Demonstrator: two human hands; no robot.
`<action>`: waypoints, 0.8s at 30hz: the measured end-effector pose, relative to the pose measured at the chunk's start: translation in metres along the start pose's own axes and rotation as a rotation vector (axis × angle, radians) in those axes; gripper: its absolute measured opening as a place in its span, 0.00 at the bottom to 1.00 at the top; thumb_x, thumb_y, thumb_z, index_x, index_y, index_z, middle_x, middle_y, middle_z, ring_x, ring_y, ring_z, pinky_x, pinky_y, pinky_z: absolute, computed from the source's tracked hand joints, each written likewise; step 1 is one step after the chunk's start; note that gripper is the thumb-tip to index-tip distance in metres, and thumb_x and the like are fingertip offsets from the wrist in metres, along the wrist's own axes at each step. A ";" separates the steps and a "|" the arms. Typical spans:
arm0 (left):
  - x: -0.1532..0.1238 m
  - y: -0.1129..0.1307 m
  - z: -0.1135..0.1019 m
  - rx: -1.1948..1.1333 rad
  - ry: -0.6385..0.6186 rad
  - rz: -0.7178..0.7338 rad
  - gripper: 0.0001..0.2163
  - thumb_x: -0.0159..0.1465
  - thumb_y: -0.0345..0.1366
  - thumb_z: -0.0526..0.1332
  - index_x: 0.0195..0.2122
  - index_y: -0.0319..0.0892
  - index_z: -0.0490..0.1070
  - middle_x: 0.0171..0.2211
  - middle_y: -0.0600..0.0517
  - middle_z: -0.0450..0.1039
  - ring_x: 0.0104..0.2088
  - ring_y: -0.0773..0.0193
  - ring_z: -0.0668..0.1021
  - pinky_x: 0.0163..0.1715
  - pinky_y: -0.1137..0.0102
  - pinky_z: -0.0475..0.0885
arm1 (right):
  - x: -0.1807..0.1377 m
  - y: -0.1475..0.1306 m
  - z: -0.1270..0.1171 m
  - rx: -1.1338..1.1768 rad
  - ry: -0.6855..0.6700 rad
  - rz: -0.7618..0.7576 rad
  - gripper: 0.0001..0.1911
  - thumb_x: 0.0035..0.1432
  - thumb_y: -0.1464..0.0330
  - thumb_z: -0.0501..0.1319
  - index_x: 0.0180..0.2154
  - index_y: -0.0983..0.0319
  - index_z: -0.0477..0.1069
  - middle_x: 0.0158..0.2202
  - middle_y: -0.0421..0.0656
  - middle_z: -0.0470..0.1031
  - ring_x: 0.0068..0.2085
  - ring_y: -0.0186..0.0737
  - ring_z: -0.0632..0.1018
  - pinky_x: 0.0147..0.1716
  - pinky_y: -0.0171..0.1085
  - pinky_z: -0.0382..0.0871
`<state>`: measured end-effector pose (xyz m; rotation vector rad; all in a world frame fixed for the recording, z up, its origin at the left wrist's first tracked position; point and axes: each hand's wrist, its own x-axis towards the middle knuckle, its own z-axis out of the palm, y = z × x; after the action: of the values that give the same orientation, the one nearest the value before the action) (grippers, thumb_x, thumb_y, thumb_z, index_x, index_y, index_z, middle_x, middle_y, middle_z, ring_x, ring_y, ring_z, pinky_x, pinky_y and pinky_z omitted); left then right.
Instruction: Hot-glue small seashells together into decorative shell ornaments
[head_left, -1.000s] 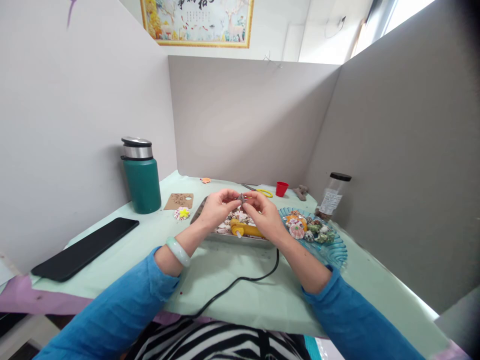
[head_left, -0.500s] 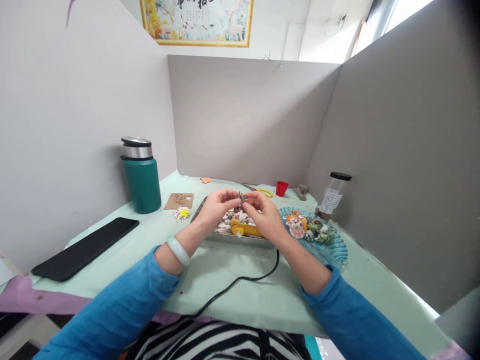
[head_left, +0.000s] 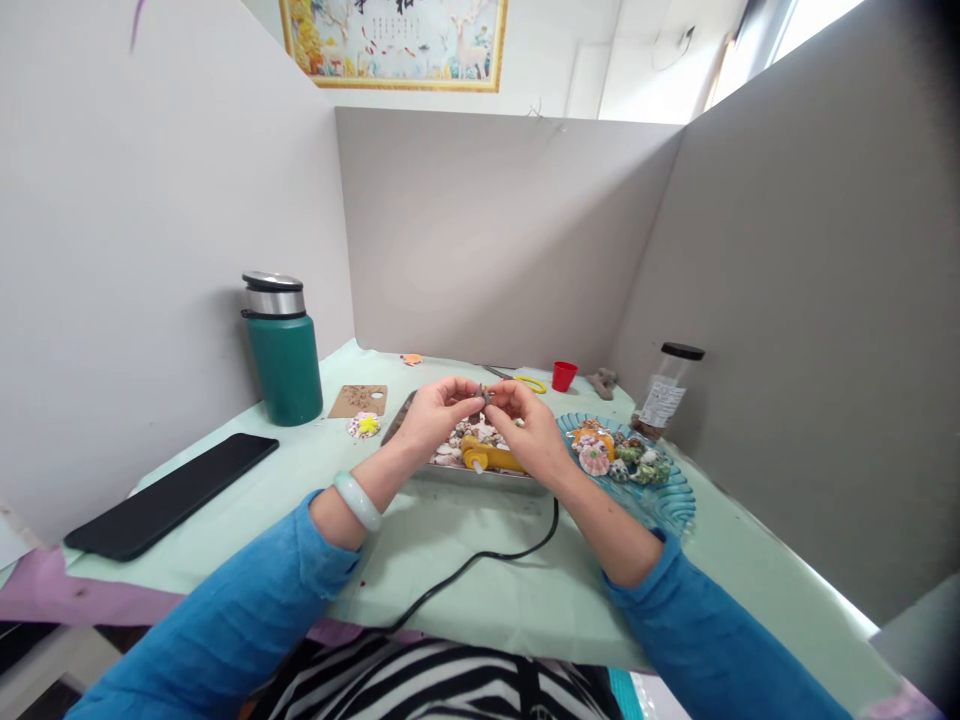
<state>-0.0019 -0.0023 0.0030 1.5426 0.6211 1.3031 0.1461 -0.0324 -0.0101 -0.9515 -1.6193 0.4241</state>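
My left hand (head_left: 439, 410) and my right hand (head_left: 526, 425) meet above a metal tray (head_left: 480, 478), their fingertips pinched on a small grey-brown piece (head_left: 481, 397). Fingers cover much of the piece, so I cannot tell its kind. Small shells (head_left: 452, 448) fill the tray below. A yellow glue gun (head_left: 491, 457) lies across the shells under my right hand, its pale nozzle pointing left and down. From the tray's near side a black cord (head_left: 480, 556) runs toward the table's front edge.
Right of the tray, a blue plate (head_left: 679, 510) holds shell ornaments. A clear jar (head_left: 664, 390), red cup (head_left: 564, 376) and yellow-handled scissors (head_left: 531, 383) stand or lie behind. At left are a green bottle (head_left: 283, 365), black phone-like slab (head_left: 176, 495), brown card (head_left: 358, 401) and flower-shaped ornament (head_left: 365, 425).
Both hands hold nearly the same place and pinch. The small piece between the fingertips looks slightly turned; the view has shifted a touch.
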 end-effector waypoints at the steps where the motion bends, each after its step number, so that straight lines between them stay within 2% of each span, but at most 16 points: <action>1: 0.000 0.000 0.000 0.007 -0.003 0.006 0.10 0.49 0.34 0.67 0.30 0.37 0.71 0.28 0.52 0.72 0.28 0.68 0.73 0.32 0.71 0.69 | 0.000 0.000 0.000 0.001 0.000 -0.002 0.10 0.54 0.66 0.58 0.39 0.60 0.66 0.32 0.41 0.72 0.32 0.36 0.73 0.32 0.36 0.67; 7: -0.001 0.003 0.001 0.056 -0.002 0.014 0.09 0.49 0.34 0.66 0.30 0.38 0.70 0.28 0.52 0.72 0.29 0.67 0.73 0.32 0.71 0.68 | -0.001 -0.001 -0.002 -0.003 -0.012 -0.007 0.10 0.56 0.64 0.57 0.40 0.60 0.66 0.31 0.41 0.73 0.32 0.37 0.74 0.32 0.36 0.68; 13: -0.003 0.005 0.002 0.176 0.003 0.064 0.07 0.51 0.34 0.65 0.30 0.38 0.71 0.28 0.52 0.72 0.30 0.67 0.72 0.33 0.71 0.68 | -0.002 0.000 -0.004 -0.157 0.028 -0.088 0.08 0.57 0.65 0.56 0.39 0.59 0.68 0.33 0.42 0.75 0.32 0.38 0.75 0.36 0.38 0.68; 16: -0.003 0.005 0.002 0.128 -0.013 0.034 0.08 0.50 0.34 0.66 0.29 0.38 0.71 0.28 0.52 0.72 0.29 0.67 0.72 0.33 0.71 0.68 | -0.002 0.002 -0.005 -0.196 0.030 -0.106 0.09 0.58 0.65 0.55 0.41 0.59 0.68 0.34 0.43 0.75 0.34 0.39 0.75 0.37 0.39 0.68; 24: -0.002 0.002 0.002 0.016 -0.040 -0.003 0.09 0.50 0.35 0.67 0.30 0.38 0.71 0.27 0.52 0.72 0.29 0.68 0.73 0.32 0.71 0.68 | -0.003 0.000 -0.003 -0.187 0.051 -0.109 0.07 0.57 0.66 0.54 0.38 0.60 0.67 0.34 0.43 0.75 0.33 0.39 0.76 0.36 0.38 0.68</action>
<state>-0.0010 -0.0060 0.0042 1.5763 0.6101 1.2651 0.1492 -0.0353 -0.0106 -0.9991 -1.6763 0.1747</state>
